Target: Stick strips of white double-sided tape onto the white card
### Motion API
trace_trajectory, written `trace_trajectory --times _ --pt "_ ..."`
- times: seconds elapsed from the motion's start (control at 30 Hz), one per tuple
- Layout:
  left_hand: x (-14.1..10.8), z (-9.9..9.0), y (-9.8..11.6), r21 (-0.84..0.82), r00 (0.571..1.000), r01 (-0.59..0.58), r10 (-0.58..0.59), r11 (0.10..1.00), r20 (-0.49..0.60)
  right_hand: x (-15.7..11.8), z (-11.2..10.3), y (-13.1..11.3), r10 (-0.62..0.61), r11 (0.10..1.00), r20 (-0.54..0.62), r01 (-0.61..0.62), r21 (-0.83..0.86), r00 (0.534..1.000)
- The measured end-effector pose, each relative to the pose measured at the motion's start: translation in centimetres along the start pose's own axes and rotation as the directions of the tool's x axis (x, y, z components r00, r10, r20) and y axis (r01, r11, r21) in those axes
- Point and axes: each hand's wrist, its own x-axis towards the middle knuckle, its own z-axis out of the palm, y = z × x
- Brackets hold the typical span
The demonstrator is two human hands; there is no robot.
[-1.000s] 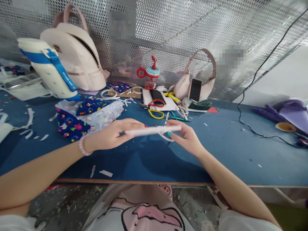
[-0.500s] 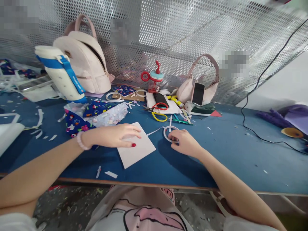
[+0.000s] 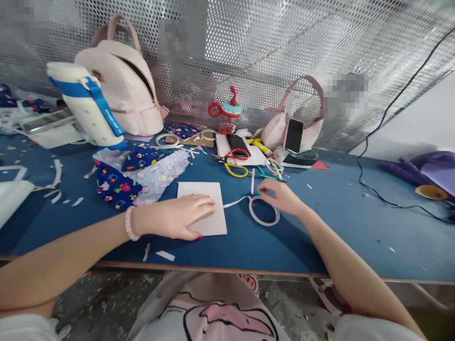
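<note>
My left hand (image 3: 181, 215) lies flat with fingers spread on a white folded card or sheet (image 3: 215, 222), pressing it to the blue table. From the card's right edge a thin strip runs to a narrow roll of white tape (image 3: 253, 218) lying flat. Just above and right of the roll is my right hand (image 3: 282, 196), loosely bent with the fingers apart and nothing visible in them. Beyond its fingertips are a short white strip (image 3: 252, 182), a green pen (image 3: 272, 176) and scissors (image 3: 236, 163) with red and yellow handles.
Crumpled patterned fabric (image 3: 119, 184) lies left of the card. Behind stand a white and blue bottle (image 3: 87, 109), a pale backpack (image 3: 124, 90), a red-handled cup (image 3: 229, 116) and a small handbag (image 3: 275, 130) with a phone (image 3: 294, 135). A black cable (image 3: 360, 156) hangs at right.
My right hand has let go of the tape roll and moved up and right; the roll now lies flat, farther right. The card has turned straighter under my left hand.
</note>
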Motion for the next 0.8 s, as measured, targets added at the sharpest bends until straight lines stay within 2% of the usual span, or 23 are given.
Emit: trace_trajectory --times 0.03,0.07,0.13,0.23,0.3,0.4,0.5,0.57,0.67,0.8 --pt "-0.3 -0.4 -0.7 -0.022 0.999 -0.015 0.016 1.0 0.049 0.1 0.0 1.4 0.045 0.995 -0.084 -0.052 -0.086 0.995" --pt "-0.5 -0.8 -1.4 -0.037 0.995 -0.01 0.014 0.999 0.099 0.1 0.0 2.8 0.099 0.977 -0.121 -0.12 -0.174 0.988" --pt "-1.1 -1.5 -3.0 -0.051 0.987 0.018 -0.009 0.999 0.158 0.0 0.1 5.2 0.168 0.949 -0.107 -0.19 -0.25 0.98" --pt "-1.8 -2.6 -4.8 -0.091 0.986 0.057 -0.041 0.994 0.161 -0.3 0.5 7.1 0.194 0.943 -0.085 -0.21 -0.26 0.977" --pt "-1.9 -3.1 -5.4 -0.136 0.985 0.058 -0.034 0.989 0.171 -0.3 0.7 7.3 0.205 0.938 -0.085 -0.22 -0.269 0.975" --pt "-1.2 -2.6 -4.7 -0.214 0.987 0.034 0.001 0.976 0.161 -0.1 0.8 6.8 0.199 0.935 -0.076 -0.213 -0.283 0.977" --pt "0.1 -0.5 -3.0 -0.171 0.995 0.089 -0.095 0.981 -0.027 0.1 0.7 6.5 0.175 0.943 -0.057 -0.184 -0.278 0.983" --pt "0.8 1.1 -2.1 -0.058 0.968 0.204 -0.21 0.977 -0.135 0.1 0.7 6.5 0.155 0.951 -0.051 -0.163 -0.264 0.987" --pt "1.3 2.3 -1.9 0.025 0.952 0.29 -0.286 0.957 -0.108 0.0 0.6 6.4 0.127 0.963 -0.054 -0.136 -0.234 0.99" --pt "0.8 1.7 -2.9 0.029 0.944 0.328 -0.327 0.944 -0.037 0.0 0.5 5.5 0.089 0.979 -0.063 -0.099 -0.177 0.994"
